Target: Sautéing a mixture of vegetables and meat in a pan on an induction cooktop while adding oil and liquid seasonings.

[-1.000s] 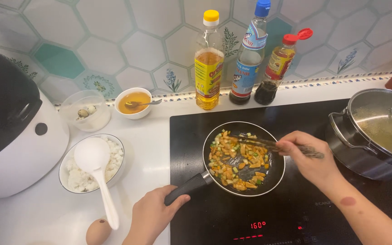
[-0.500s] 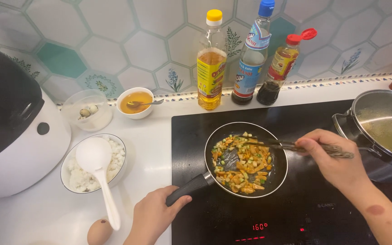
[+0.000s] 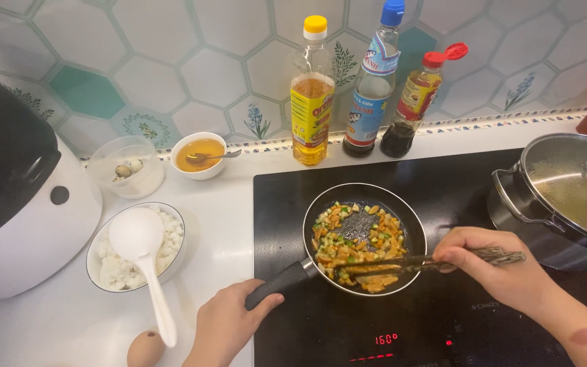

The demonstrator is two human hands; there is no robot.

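left hand (image 3: pixel 229 325) clenched on frying pan (image 3: pixel 365 238) handle, wrist low | right hand (image 3: pixel 501 268) gripping chopsticks (image 3: pixel 429 261), tips over pan's near side | pan on black cooktop (image 3: pixel 443 319)

The left hand (image 3: pixel 229 326) grips the handle of the frying pan (image 3: pixel 412 228). The right hand (image 3: pixel 504 272), right of the pan, holds chopsticks (image 3: pixel 409 263) in the chopped vegetables (image 3: pixel 351 248).

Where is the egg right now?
In the head view, the egg lies at the bottom edge on the white counter, just left of the left hand, below the rice bowl.
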